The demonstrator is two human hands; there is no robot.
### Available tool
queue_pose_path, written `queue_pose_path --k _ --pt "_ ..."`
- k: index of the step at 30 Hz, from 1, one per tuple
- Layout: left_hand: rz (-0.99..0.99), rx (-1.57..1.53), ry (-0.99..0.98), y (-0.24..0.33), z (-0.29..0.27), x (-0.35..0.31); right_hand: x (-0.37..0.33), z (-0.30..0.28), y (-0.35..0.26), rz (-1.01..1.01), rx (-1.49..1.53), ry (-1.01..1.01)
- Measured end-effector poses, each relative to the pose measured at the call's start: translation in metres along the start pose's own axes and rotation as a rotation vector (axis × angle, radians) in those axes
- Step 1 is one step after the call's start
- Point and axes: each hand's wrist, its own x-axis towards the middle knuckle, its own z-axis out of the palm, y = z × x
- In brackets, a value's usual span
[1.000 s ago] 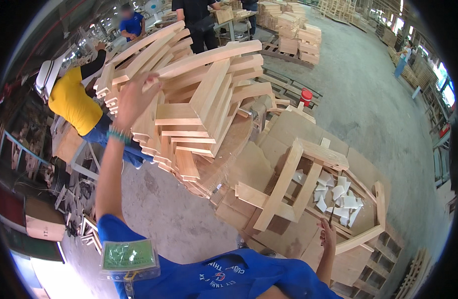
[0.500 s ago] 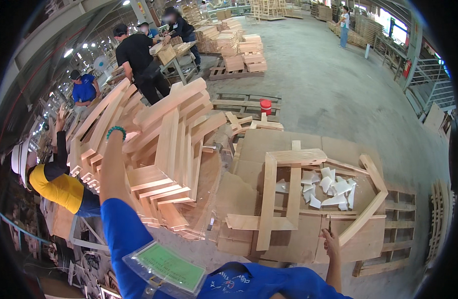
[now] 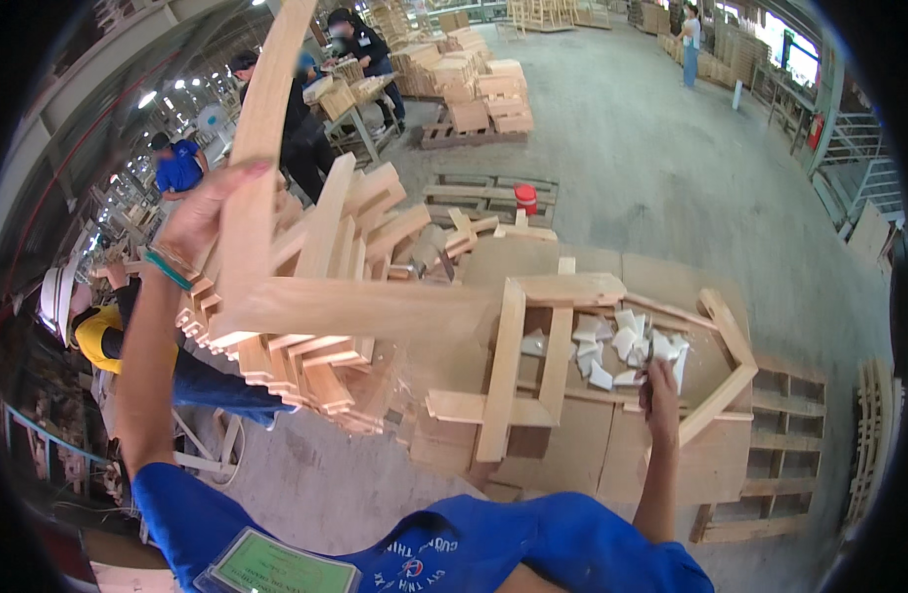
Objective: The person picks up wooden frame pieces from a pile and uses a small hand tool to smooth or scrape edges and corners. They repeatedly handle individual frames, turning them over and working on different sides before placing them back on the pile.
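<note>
My left hand is closed round the upright leg of an L-shaped wooden frame piece, lifted over the stack. Its other leg reaches right, slightly blurred, toward the worktable. Below and behind it lies a stack of similar angled wooden pieces. My right hand is over the cardboard-covered table, fingers pinched at the edge of a pile of white broken scraps; what they hold is hidden. Left of the scraps lies a wooden assembly of crossed bars. To their right is an angled wooden piece.
Wooden pallets stand right of the table and beyond it; a red container is on the far one. A person in a yellow top and white hat is at the left. Other people work at a bench behind.
My left hand has raised an L-shaped wooden piece from the stack and brought it nearer. My right hand has moved forward from the table's near side to the white scraps.
</note>
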Motion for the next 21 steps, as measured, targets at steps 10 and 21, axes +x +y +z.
queue_pose_path --k 10,21 --pt "0.257 -0.666 -0.058 -0.078 0.243 -0.008 -0.059 0.028 -0.155 -0.734 -0.370 -0.405" --pt "0.228 -0.877 -0.158 -0.049 0.319 -0.010 -0.056 0.016 -0.141 -0.844 -0.585 -0.265"
